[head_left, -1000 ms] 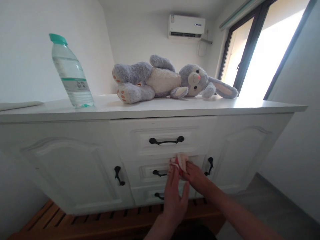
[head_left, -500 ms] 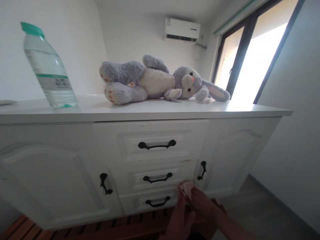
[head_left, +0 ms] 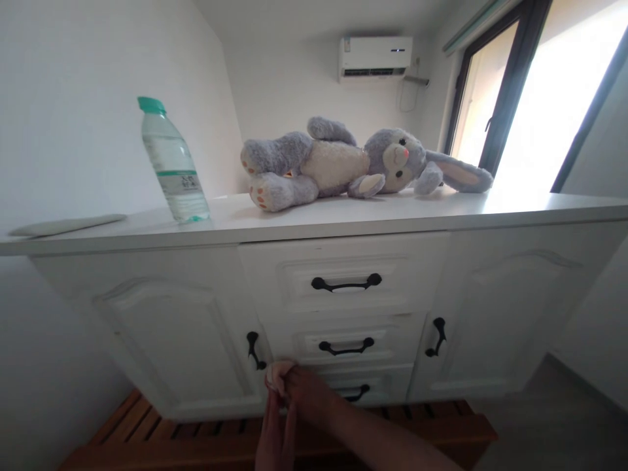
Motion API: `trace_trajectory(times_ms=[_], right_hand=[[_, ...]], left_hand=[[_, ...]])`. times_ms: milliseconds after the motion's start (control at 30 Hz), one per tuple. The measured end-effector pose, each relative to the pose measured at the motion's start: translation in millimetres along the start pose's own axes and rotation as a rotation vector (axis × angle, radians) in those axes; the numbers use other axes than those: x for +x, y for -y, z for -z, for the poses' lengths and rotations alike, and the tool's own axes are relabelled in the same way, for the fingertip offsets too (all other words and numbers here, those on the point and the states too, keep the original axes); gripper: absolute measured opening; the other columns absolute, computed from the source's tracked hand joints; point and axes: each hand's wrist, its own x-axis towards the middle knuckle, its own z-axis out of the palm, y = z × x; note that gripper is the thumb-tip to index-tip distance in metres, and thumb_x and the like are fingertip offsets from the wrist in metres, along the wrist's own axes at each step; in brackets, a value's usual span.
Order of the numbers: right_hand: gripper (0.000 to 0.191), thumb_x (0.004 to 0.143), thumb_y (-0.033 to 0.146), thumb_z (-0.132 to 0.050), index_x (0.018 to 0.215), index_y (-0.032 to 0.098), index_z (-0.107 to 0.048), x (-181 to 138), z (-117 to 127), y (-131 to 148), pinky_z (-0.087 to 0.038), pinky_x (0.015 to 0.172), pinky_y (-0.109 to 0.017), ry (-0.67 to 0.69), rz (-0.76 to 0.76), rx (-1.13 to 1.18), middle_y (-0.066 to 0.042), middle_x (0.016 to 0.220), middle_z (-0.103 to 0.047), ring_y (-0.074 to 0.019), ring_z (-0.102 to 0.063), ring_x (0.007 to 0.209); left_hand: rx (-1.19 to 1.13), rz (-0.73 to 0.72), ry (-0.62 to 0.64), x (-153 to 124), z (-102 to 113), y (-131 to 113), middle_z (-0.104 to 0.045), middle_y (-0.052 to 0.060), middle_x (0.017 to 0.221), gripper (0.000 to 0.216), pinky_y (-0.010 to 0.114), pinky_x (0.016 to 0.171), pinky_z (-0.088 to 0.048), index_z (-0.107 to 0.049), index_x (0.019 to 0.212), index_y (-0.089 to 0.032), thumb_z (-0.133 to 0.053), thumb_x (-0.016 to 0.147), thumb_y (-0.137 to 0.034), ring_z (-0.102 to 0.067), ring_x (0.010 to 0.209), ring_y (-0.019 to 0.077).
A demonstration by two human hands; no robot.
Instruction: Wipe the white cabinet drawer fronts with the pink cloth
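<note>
1. A small pale cloth (head_left: 275,377), crumpled and pinkish-white, sits low in the view, in front of the cabinet's bottom drawers and just right of the left door's handle.
2. The right hand (head_left: 307,397) reaches in from the lower right and is closed around the cloth, bunching it in its fingers.
3. The left hand (head_left: 275,435) rises from the bottom edge with its fingers straight and pointed up at the cloth; whether they pinch it or only touch it cannot be made out.
4. Behind the hands stands a white cabinet (head_left: 176,327) with panelled doors at each side and three stacked drawers between them, all shut, each with a black handle (head_left: 346,284).
5. On its top (head_left: 343,212) a grey and cream plush rabbit (head_left: 343,163) lies on its side, ears toward the window.
6. Well to its left a clear water bottle (head_left: 173,163) with a green cap stands upright; further left lies a flat pale object (head_left: 63,225).
7. The cabinet rests on a slatted wooden base (head_left: 147,438).
8. White walls, an air conditioner (head_left: 375,57) high on the far wall, and a dark-framed bright window (head_left: 510,91) at the right.
</note>
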Motion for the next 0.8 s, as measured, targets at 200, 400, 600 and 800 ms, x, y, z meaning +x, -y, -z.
trace_trajectory(times_ms=[200,400,600,800], right_hand=[[0.046,0.096,0.019,-0.051,0.142,0.011,-0.050,33,73,21,-0.040,0.116,-0.050,-0.300,-0.019,-0.268,-0.018,0.147,-0.052,-0.0296,-0.042,0.141],[0.048,0.095,0.018,-0.054,0.142,0.006,-0.049,12,97,21,-0.044,0.113,-0.044,-0.236,-0.089,-0.412,-0.019,0.135,-0.062,-0.0277,-0.053,0.130],[0.047,0.093,0.012,-0.052,0.139,0.007,-0.053,-48,142,5,-0.048,0.110,-0.041,-0.265,-0.262,-0.436,-0.018,0.133,-0.064,-0.0263,-0.055,0.129],[0.048,0.092,0.009,-0.047,0.140,0.012,-0.053,-136,199,-10,-0.050,0.106,-0.050,-0.275,-0.517,-0.453,-0.018,0.134,-0.063,-0.0297,-0.057,0.127]], left_hand=[[0.033,-0.439,-0.212,6,46,-93,-0.035,0.006,0.166,0.060,0.049,0.125,-0.028,-0.033,0.153,-0.031,-0.048,0.095,-0.036,-0.033,0.151,0.0244],[0.017,-0.343,-0.115,9,13,-110,-0.048,0.018,0.156,0.053,0.052,0.121,-0.036,-0.049,0.144,-0.014,-0.038,0.098,-0.039,-0.043,0.146,0.0270],[0.053,-0.443,0.075,5,-38,-163,-0.052,0.018,0.153,0.056,0.054,0.123,-0.033,-0.048,0.144,-0.012,-0.035,0.098,-0.041,-0.043,0.146,0.0281],[0.033,-0.605,0.385,-18,-98,-226,-0.050,0.020,0.154,0.061,0.060,0.120,-0.033,-0.045,0.147,-0.012,-0.032,0.098,-0.046,-0.044,0.144,0.0325]])
